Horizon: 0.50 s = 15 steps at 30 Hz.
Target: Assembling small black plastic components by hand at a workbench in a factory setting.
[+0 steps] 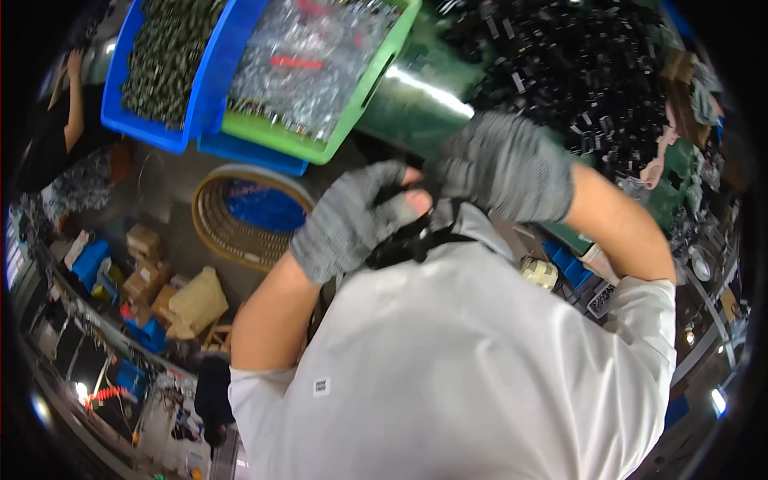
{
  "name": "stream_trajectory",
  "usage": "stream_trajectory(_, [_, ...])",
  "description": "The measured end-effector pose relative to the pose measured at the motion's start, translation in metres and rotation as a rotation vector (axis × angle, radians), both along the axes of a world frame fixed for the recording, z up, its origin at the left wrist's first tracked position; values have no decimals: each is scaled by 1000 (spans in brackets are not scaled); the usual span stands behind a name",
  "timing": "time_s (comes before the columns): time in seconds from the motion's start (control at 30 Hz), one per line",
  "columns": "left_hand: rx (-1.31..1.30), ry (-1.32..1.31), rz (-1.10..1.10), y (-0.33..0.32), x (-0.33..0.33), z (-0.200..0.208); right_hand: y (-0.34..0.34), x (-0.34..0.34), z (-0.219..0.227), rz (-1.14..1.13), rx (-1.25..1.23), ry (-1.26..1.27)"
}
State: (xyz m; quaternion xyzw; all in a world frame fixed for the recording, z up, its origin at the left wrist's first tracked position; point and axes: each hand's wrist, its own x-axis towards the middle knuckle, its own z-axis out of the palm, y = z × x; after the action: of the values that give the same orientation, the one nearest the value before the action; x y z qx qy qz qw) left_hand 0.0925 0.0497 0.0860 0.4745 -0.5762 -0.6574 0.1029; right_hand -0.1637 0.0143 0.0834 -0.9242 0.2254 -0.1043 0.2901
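Black strap-like stuff [420, 240] is in the middle, right by the chest of a person in a white shirt [472, 344]. From where I stand, both hands are up close to it. They wear stripy gray gloves. The left hand [348, 216] has its fingers curled in, and bare fingertips [418, 202] poke out next to the black stuff. The right hand [504, 168] is bent over close by, but it looks blurry. I can't tell if either grip is squeezed tight on something or a bit apart.

Past the right hand is a green bench [412, 120] with a big messy pile of little black pieces [576, 72]. Over to the left, a blue bin [210, 72] is full of small greenish-brown bits. Just beside it, a green bin [276, 142] has shiny see-through plastic [292, 80] with red strips in it. Below the bins is a round basket [210, 216], blue inside. Brown boxes [148, 276] are stacked farther left, near a pale yellow sack [196, 304].
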Motion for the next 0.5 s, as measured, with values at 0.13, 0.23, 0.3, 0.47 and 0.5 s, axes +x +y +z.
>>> stream_trajectory(0.13, [134,88,79,9,3,-8,13,8,11,-30,97,109])
stream_trajectory(0.23, [302,152,137,12,8,-5,27,20,9,-51,227,246])
stream_trajectory(0.3, [261,81,70,9,6,-3,28,17,5,-105,80,67])
stream_trajectory(0.47, [247,123,-25,0,-6,-7,37,5,22,-164,151,159])
stream_trajectory(0.5, [285,168,2,1,-9,-8,40,6,17,-158,171,145])
